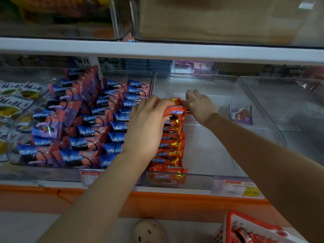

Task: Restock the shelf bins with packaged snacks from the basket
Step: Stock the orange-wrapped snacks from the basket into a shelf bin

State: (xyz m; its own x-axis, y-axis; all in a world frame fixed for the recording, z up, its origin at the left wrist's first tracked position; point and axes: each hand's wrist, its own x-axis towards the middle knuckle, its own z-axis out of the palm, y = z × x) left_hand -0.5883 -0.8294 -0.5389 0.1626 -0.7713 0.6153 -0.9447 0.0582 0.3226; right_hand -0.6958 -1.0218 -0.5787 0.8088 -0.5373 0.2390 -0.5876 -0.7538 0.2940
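A row of orange packs (171, 146) stands on edge along the left wall of the middle bin (201, 176), running from its front lip towards the back. The left hand (149, 120) is curled over the top pack of that row, fingers closed around its upper edge. The right hand (199, 106) rests at the far end of the row, fingers bent down against the last pack's end; how firmly it grips cannot be told.

The rest of the middle bin, to the right of the row, is bare, so only one column is filled and most of this bin is left to do. Left of the middle bin, a bin of blue packs (98, 123) looks full. Right of it, the next bin (263, 95) holds a single purple pack (241, 114) and is otherwise unfilled.

Below and right of the middle bin, the red basket (233, 220) on the floor shows more red packs (249, 235) inside, so stock remains. I judge the task well short of halfway.
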